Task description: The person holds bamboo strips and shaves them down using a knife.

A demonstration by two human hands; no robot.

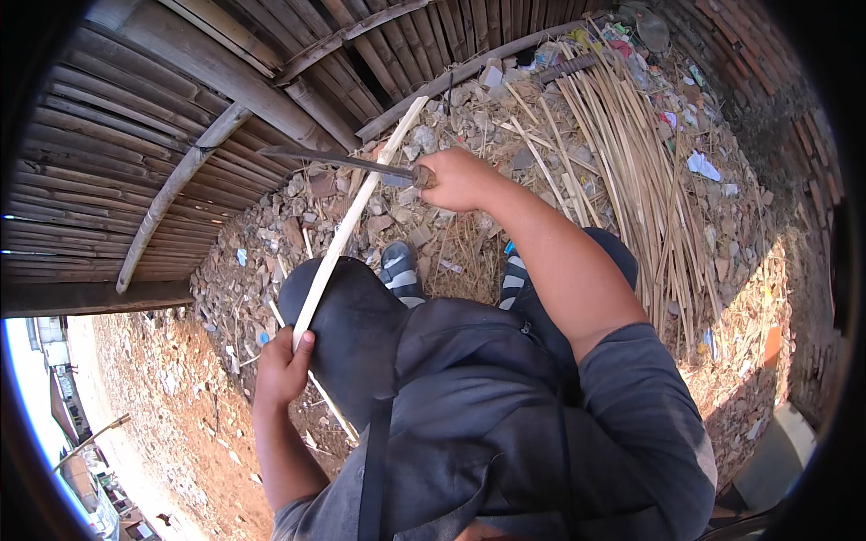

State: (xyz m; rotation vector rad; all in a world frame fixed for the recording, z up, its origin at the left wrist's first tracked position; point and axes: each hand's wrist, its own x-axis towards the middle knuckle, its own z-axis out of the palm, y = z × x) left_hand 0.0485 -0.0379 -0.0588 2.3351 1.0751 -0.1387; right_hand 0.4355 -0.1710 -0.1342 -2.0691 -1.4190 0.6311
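Observation:
A long pale bamboo strip (343, 236) slants up and away across my left thigh. Its near end is gripped by my left hand (286, 365), thumb pressed on the face of the strip. My right hand (451, 180) is closed round the short handle of a long, dark-bladed knife (347, 162). The blade points left and crosses the strip toward its far end. Whether the edge bites into the strip, I cannot tell. Thinner slivers (329, 406) show beside and below my left hand.
A large heap of split bamboo strips (631, 171) lies on the rubble right of my feet. Bamboo slat walling (135, 144) rises at the left, with a brick wall (776, 81) at the right. Stones and litter cover the ground (298, 212) around my sandals (401, 270).

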